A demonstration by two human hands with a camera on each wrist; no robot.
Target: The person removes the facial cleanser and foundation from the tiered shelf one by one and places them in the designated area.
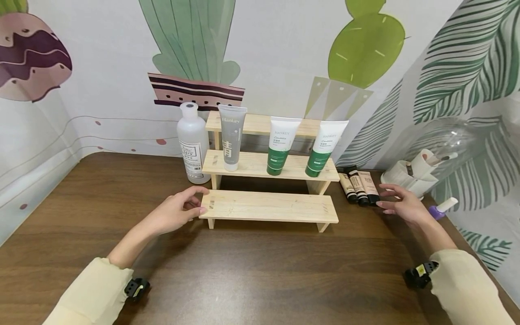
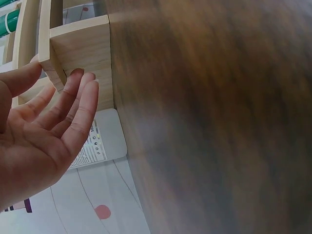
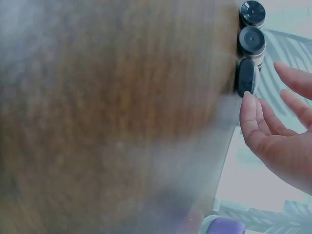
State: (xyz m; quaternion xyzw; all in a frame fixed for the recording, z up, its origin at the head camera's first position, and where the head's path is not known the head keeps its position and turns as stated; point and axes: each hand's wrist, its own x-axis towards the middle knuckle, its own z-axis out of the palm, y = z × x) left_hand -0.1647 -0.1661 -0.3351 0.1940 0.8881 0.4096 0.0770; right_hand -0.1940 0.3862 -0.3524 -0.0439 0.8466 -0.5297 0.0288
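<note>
A tiered wooden shelf (image 1: 268,206) stands on the table. My left hand (image 1: 180,210) is at the left end of its lowest step, thumb and fingertips touching the board's edge; in the left wrist view the hand (image 2: 48,122) has loosely bent fingers beside the side panel (image 2: 80,46). On the middle step stand a grey tube (image 1: 232,135) and two white-and-green tubes (image 1: 282,144), (image 1: 326,146). My right hand (image 1: 406,205) has its relaxed fingers beside a pink tube (image 1: 367,184), fingertips by its black cap (image 3: 246,78). Two more small tubes (image 1: 357,184), (image 1: 346,186) lie alongside it.
A translucent bottle (image 1: 191,140) stands left of the shelf. Behind the right hand is a white holder (image 1: 410,178) with a clear dome (image 1: 455,140). A purple nail polish bottle (image 1: 438,211) stands near the table's right edge. Printed fabric (image 1: 276,54) hangs behind.
</note>
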